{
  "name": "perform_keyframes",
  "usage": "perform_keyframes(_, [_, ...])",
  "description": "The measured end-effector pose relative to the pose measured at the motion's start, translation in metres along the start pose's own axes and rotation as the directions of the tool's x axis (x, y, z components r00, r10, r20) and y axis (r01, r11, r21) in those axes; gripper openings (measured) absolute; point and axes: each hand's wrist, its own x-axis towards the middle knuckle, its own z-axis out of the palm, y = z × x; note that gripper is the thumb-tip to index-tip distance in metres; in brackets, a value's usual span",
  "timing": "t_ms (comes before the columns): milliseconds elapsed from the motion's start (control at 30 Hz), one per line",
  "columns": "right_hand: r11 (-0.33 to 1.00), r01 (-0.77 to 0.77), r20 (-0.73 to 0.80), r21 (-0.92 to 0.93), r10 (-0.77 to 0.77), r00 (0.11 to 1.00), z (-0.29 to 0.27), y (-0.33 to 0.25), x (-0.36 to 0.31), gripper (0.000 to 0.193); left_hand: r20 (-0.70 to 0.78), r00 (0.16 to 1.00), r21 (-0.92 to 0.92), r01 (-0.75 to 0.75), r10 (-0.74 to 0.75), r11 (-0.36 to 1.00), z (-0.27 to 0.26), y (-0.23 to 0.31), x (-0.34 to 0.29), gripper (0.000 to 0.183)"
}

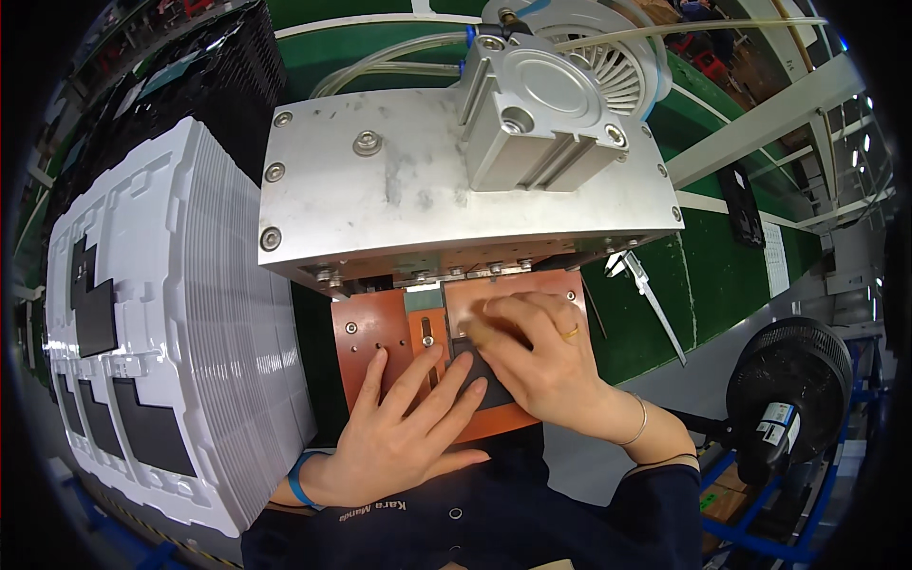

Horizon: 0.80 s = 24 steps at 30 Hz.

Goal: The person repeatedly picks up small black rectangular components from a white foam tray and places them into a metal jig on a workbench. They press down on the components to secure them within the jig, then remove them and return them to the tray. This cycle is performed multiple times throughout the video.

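My left hand (404, 432) lies with its fingers spread over the orange-brown fixture plate (366, 323). Its index finger reaches onto the bare plate, and other fingertips rest at the edge of a flat dark grey piece (480, 380). My right hand (541, 351) is bent above the same piece, thumb and fingers drawn together near its far edge. Whatever those fingertips hold is hidden, and they are slightly blurred. Behind both hands stands a silver metal press (380, 204) with a square pneumatic cylinder (546, 114) on top; the plate extends out from under it.
At left rises a tall stack of white plastic trays (247, 304), its top tray bearing several dark cut pieces (157, 437). Black trays (218, 66) are piled behind. On the green bench lies a caliper (655, 299). A black fan (793, 380) stands at right; clear hoses (399, 57) run behind the press.
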Motion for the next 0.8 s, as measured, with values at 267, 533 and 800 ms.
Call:
perform_keyframes(267, [0.999, -0.030, -0.060, 0.017, 0.031, 0.998, -0.002, -0.001, -0.009, 0.023, 0.009, 1.000, -0.009, 0.010, -0.010, 1.000, 0.000, 0.001, -0.002, 0.066])
perform_keyframes(533, [0.990, -0.133, -0.015, -0.053, 0.132, 0.991, -0.002, -0.006, 0.000, 0.026, 0.006, 1.000, -0.030, 0.014, -0.014, 0.999, -0.001, 0.000, 0.000, 0.064])
perform_keyframes(800, [1.000, -0.005, -0.029, -0.020, 0.004, 1.000, 0.000, 0.001, -0.008, 0.029, 0.015, 1.000, -0.037, 0.018, -0.017, 0.999, -0.002, 0.000, 0.000, 0.070])
